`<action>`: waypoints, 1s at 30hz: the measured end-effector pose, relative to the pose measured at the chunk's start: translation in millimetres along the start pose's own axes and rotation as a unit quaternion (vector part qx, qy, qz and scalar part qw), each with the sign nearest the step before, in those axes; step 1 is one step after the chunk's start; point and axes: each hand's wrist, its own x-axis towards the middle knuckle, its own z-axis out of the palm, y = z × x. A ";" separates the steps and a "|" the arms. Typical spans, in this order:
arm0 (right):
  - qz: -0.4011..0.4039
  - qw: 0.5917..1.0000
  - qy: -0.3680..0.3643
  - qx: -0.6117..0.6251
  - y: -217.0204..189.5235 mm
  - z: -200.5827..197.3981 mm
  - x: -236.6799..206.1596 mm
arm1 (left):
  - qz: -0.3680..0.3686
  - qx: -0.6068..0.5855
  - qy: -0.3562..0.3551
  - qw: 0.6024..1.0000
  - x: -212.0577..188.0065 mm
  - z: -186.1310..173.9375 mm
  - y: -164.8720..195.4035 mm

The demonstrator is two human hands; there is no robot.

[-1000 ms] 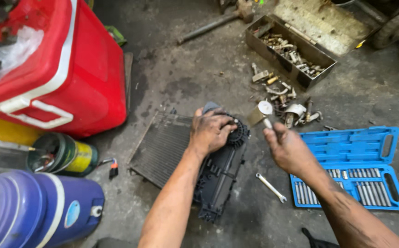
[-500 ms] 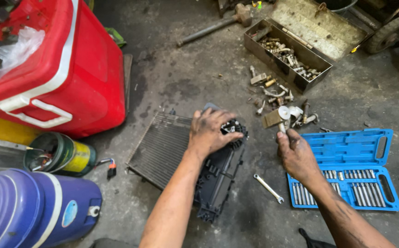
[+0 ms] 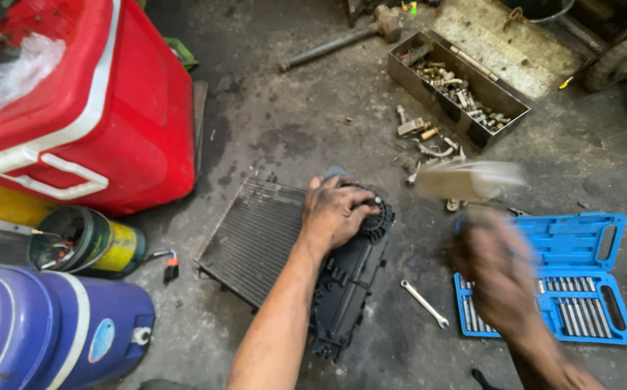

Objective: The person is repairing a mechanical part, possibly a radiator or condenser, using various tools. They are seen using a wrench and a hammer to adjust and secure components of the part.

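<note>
Stained concrete workshop floor [image 3: 292, 123]. Centre frame: the left hand [image 3: 336, 211] lies palm-down, fingers curled over the black fan shroud [image 3: 349, 282] fixed against the radiator [image 3: 255, 238]. Right of centre: the right hand [image 3: 497, 278], motion-blurred, grip indeterminable, above the blue socket case [image 3: 580, 249]. A wrench [image 3: 424, 304] lies between shroud and case.

This is a rough repair workshop with a stained, oily concrete floor [image 3: 284, 137]. An open grey metal box of loose bolts and fittings [image 3: 458, 87], a blue plastic case of socket bits [image 3: 573, 282], a small silver spanner [image 3: 424, 303] and a finned black radiator with fan shroud [image 3: 255, 238] lie on the ground.
</note>
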 end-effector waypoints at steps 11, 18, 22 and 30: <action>-0.321 0.750 0.099 -0.570 81.0 -25.6 -5.7 | 0.015 0.012 -0.015 1.000 0.8 -0.1 -5.9; -0.072 0.933 0.014 -0.352 72.7 6.1 7.8 | 0.000 0.003 -0.014 1.000 1.1 -1.7 -3.4; -0.013 0.980 0.164 -0.111 40.4 4.1 1.3 | -0.002 0.000 -0.011 1.000 0.0 -0.9 -1.9; -0.015 0.983 0.085 -0.160 39.3 21.2 5.4 | 0.021 -0.001 0.014 1.000 -0.4 2.9 -1.6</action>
